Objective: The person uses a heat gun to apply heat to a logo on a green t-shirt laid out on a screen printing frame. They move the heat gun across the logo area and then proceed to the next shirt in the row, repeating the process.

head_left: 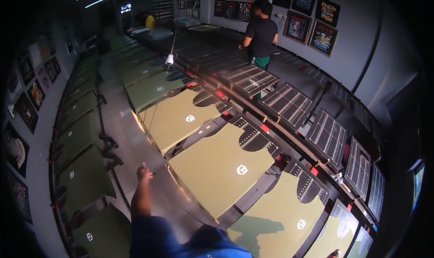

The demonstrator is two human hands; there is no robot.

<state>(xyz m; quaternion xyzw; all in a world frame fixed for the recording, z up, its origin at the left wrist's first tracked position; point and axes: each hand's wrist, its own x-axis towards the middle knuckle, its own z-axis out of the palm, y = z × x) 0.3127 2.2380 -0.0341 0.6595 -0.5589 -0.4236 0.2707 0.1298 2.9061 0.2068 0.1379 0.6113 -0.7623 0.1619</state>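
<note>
Olive T-shirt (210,167) lies flat, right of your left hand (144,172); your right hand (334,254) barely shows, near right. Cannot tell either grip. Best keep both off the white shield print (242,169).

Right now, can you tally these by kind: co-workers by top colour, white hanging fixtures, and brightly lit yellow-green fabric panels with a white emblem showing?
Co-worker in black top: 1
Co-worker in yellow top: 1
White hanging fixture: 1
Brightly lit yellow-green fabric panels, emblem showing: 3
Total: 6
</note>
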